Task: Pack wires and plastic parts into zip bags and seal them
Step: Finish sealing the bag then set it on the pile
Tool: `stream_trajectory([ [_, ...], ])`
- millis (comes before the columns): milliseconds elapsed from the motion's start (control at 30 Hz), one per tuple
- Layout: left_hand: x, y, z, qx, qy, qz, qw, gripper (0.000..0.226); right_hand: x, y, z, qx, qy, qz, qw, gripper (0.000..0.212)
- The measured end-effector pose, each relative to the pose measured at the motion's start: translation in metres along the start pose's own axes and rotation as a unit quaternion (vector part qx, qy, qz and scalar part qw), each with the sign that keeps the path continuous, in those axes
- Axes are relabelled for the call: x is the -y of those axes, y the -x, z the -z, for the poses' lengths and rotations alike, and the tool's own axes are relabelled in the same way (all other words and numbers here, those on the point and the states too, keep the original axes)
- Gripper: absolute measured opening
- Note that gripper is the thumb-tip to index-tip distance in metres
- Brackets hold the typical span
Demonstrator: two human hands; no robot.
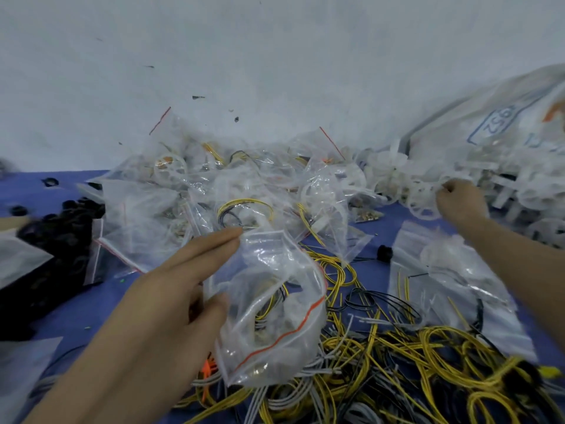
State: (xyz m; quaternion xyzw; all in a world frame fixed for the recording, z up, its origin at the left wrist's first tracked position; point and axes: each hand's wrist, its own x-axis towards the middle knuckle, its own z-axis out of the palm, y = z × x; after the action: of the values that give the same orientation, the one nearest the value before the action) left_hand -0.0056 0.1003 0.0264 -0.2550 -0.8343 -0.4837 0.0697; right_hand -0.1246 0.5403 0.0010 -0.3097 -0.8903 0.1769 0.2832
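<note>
My left hand (171, 289) holds a clear zip bag (275, 316) with a red seal strip, thumb under it and fingers stretched along its top. Yellow, black and grey wires show inside the bag. My right hand (458, 200) reaches far right into a heap of white plastic ring parts (422, 197), fingers curled on one of them. Loose yellow, grey and black wires (397, 362) lie tangled on the blue table (91, 307) below the bag.
A pile of filled zip bags (232, 185) rises against the white wall. Black plastic parts (58, 240) heap at the left. More flat zip bags (452, 280) lie at the right, under a big printed sack (504, 117).
</note>
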Motion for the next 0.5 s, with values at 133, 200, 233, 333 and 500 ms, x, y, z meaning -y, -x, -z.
stream_trajectory([
  [133,-0.012,0.002,-0.007,0.008,0.056,0.051,0.997,0.074,0.066,0.063,0.039,-0.044,-0.298,0.04,0.953,0.021],
  [200,-0.023,0.006,-0.008,0.042,0.044,0.059,0.996,0.079,0.102,0.113,0.069,-0.013,-0.522,0.058,0.851,0.032],
  [233,-0.027,0.008,-0.008,0.06,0.035,0.059,0.996,0.08,0.116,0.139,0.087,0.031,-0.615,0.067,0.785,0.04],
  [333,-0.037,0.011,-0.005,0.059,0.021,0.027,0.998,0.079,0.142,0.201,0.135,0.268,-0.731,0.122,0.616,0.037],
  [500,-0.051,0.014,0.003,0.023,0.058,-0.042,0.997,0.07,0.159,0.236,0.151,0.476,-0.618,0.181,0.599,0.025],
])
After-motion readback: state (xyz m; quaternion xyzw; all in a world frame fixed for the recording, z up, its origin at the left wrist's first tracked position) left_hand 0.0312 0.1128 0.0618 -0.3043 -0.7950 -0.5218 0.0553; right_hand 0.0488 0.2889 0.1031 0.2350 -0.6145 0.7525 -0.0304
